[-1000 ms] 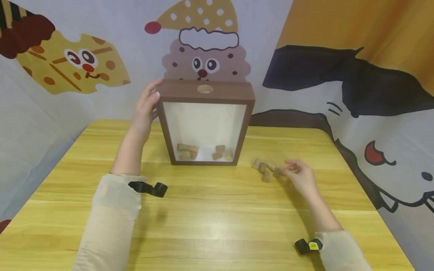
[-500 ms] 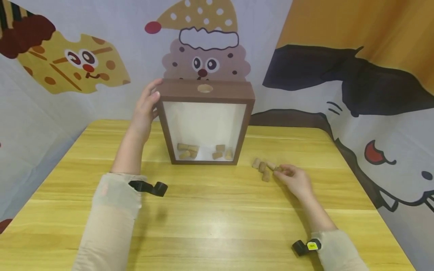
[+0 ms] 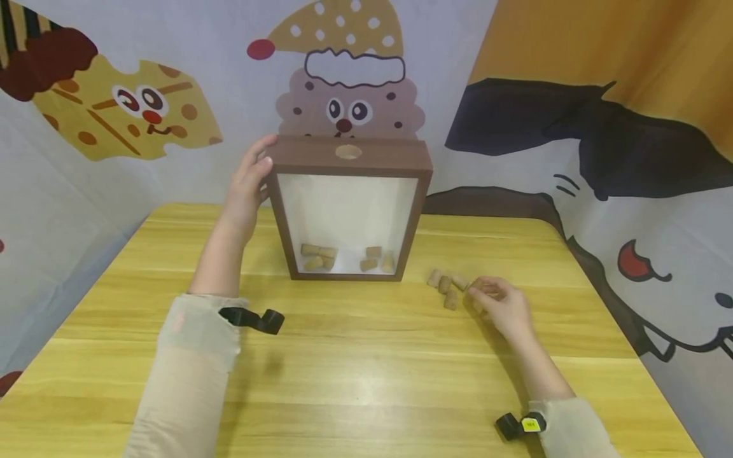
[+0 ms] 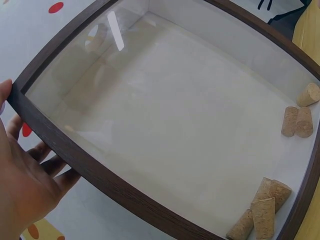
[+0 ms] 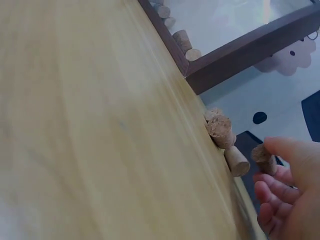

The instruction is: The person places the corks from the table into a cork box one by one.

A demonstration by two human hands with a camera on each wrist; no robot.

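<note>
A brown shadow box frame (image 3: 303,156) with a clear front and a round hole (image 3: 349,152) in its top stands upright on the table. My left hand (image 3: 246,187) grips its upper left corner, thumb at the front edge and fingers behind the side. Several corks (image 4: 264,210) lie inside along the bottom, in two groups. To the right of the frame, my right hand (image 3: 505,310) pinches a cork (image 5: 264,159) between thumb and fingers. Just left of that hand, several loose corks (image 3: 445,284) lie close together on the table.
The wood-grain table (image 3: 355,369) extends in front of the frame and to both sides. Behind it hangs a cloth (image 3: 189,38) printed with cartoon figures. A black wrist camera (image 3: 272,321) sticks out from the left sleeve, another (image 3: 508,426) from the right.
My right hand has moved slightly left and down to the rightmost loose cork and now pinches it. My left hand keeps its grip on the frame.
</note>
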